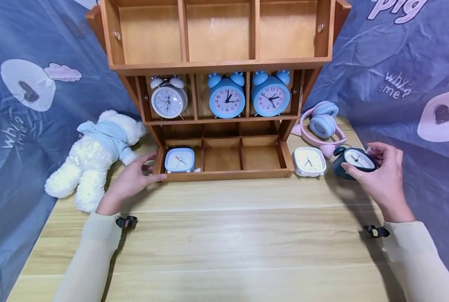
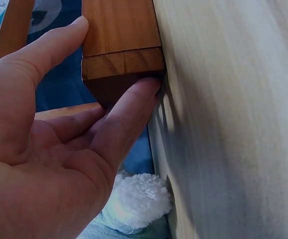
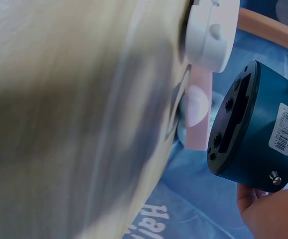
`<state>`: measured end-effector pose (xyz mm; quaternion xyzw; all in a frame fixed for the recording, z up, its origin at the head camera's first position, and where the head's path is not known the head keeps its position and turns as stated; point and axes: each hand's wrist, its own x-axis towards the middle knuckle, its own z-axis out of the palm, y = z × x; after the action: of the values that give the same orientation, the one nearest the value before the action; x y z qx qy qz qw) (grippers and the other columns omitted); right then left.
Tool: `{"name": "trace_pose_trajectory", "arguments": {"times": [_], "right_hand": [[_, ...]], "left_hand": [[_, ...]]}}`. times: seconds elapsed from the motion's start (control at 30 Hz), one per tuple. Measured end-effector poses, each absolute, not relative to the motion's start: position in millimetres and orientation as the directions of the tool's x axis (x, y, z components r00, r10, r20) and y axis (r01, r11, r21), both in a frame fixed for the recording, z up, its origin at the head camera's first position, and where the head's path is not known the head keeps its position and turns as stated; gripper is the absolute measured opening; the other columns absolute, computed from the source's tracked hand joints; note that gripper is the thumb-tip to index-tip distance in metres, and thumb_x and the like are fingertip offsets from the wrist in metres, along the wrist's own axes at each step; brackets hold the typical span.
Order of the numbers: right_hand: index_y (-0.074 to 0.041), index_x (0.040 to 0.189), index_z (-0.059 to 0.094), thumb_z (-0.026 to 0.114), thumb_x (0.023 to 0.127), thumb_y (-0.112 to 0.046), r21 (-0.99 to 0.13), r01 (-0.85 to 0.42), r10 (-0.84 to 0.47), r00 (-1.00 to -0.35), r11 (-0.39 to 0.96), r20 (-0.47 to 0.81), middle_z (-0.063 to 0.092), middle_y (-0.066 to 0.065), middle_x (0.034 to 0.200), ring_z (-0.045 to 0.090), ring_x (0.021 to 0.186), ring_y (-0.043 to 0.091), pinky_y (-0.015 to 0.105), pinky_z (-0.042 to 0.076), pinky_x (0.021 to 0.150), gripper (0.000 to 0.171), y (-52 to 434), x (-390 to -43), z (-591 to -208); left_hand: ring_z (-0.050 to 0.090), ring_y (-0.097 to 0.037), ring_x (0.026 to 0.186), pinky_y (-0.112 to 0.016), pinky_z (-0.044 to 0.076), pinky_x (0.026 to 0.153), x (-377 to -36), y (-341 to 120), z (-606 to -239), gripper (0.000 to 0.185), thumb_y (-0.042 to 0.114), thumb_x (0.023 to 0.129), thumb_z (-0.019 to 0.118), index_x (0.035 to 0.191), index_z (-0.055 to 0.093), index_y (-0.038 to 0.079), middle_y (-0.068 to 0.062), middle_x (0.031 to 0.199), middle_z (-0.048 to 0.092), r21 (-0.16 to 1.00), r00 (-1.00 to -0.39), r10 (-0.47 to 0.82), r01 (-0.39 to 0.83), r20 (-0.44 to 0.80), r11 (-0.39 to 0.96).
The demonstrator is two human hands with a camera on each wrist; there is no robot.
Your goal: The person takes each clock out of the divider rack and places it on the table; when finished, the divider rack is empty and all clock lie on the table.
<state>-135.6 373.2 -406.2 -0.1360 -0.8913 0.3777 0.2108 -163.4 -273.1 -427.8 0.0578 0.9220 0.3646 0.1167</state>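
Note:
My right hand [image 1: 385, 180] holds a dark teal twin-bell alarm clock [image 1: 358, 159] above the table's right side, thumb at its front rim, its white dial tilted upward. In the right wrist view the clock's black back [image 3: 233, 117], a barcode label and metal feet show. My left hand [image 1: 130, 180] grips the lower left corner of a brown wooden shelf [image 1: 224, 176]. The left wrist view shows the thumb on one face of the corner and the fingers against its end. Near that hand, a small blue square clock [image 1: 180, 160] stands in the bottom left compartment.
A white square clock [image 1: 309, 162] stands right of the shelf, before pink-and-blue headphones [image 1: 322, 123]. The middle row holds a white twin-bell clock [image 1: 168, 100] and two blue ones, one central [image 1: 227, 100], one right [image 1: 271, 100]. A white plush bear [image 1: 96, 155] lies at left.

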Motion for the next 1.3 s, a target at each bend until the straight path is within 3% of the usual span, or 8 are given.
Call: {"name": "trace_pose_trajectory", "arguments": {"times": [0.5,0.67,0.8,1.03,1.2,1.3], "right_hand": [[-0.020,0.141,0.054,0.092,0.074,-0.036,-0.686,0.175,0.394,-0.902,0.706,0.175,0.026,-0.033,0.116,0.038,0.105,-0.009,0.014,0.030,0.095,0.079,379,-139,-426],[-0.017,0.140,0.055,0.091,0.075,-0.039,-0.664,0.177,0.376,-0.911,0.727,0.170,0.027,-0.030,0.114,0.044,0.111,0.008,0.016,0.029,0.091,0.078,379,-142,-427],[-0.014,0.139,0.054,0.091,0.076,-0.040,-0.638,0.170,0.346,-0.924,0.751,0.161,0.035,-0.017,0.116,0.044,0.115,0.022,0.020,0.028,0.088,0.078,380,-143,-427],[-0.011,0.150,0.047,0.086,0.080,-0.044,-0.596,0.171,0.275,-0.957,0.785,0.088,0.039,0.024,0.140,0.042,0.125,0.039,0.035,0.030,0.089,0.086,383,-146,-425],[-0.006,0.156,0.038,0.084,0.083,-0.045,-0.582,0.157,0.215,-0.976,0.798,0.032,0.032,0.035,0.148,0.037,0.132,0.051,0.056,0.032,0.097,0.095,387,-149,-422],[-0.002,0.156,0.037,0.084,0.083,-0.044,-0.570,0.150,0.191,-0.982,0.808,0.013,0.032,0.037,0.149,0.036,0.131,0.053,0.063,0.031,0.099,0.096,388,-152,-420]], "left_hand": [[0.058,-0.042,0.131,-0.054,0.054,0.099,-164,-274,-429,0.101,0.055,0.087,0.077,0.163,0.026,0.012,-0.019,0.163,0.037,0.686,-0.966,0.186,0.011,-0.182,0.728],[0.058,-0.042,0.130,-0.054,0.054,0.098,-164,-274,-429,0.101,0.055,0.087,0.076,0.163,0.026,0.012,-0.019,0.163,0.037,0.689,-0.965,0.192,0.015,-0.180,0.725],[0.059,-0.042,0.130,-0.054,0.054,0.098,-164,-274,-429,0.100,0.054,0.087,0.077,0.162,0.027,0.011,-0.019,0.162,0.037,0.689,-0.965,0.192,0.018,-0.176,0.724],[0.059,-0.041,0.129,-0.053,0.053,0.099,-165,-274,-430,0.100,0.054,0.087,0.077,0.163,0.027,0.011,-0.019,0.163,0.037,0.682,-0.967,0.187,0.017,-0.176,0.731],[0.059,-0.041,0.130,-0.053,0.054,0.098,-165,-274,-430,0.100,0.055,0.087,0.077,0.163,0.026,0.012,-0.018,0.163,0.036,0.675,-0.966,0.183,0.013,-0.181,0.738],[0.058,-0.042,0.130,-0.053,0.055,0.097,-165,-274,-430,0.101,0.056,0.087,0.076,0.163,0.026,0.011,-0.019,0.163,0.036,0.672,-0.966,0.185,0.016,-0.181,0.740]]}}
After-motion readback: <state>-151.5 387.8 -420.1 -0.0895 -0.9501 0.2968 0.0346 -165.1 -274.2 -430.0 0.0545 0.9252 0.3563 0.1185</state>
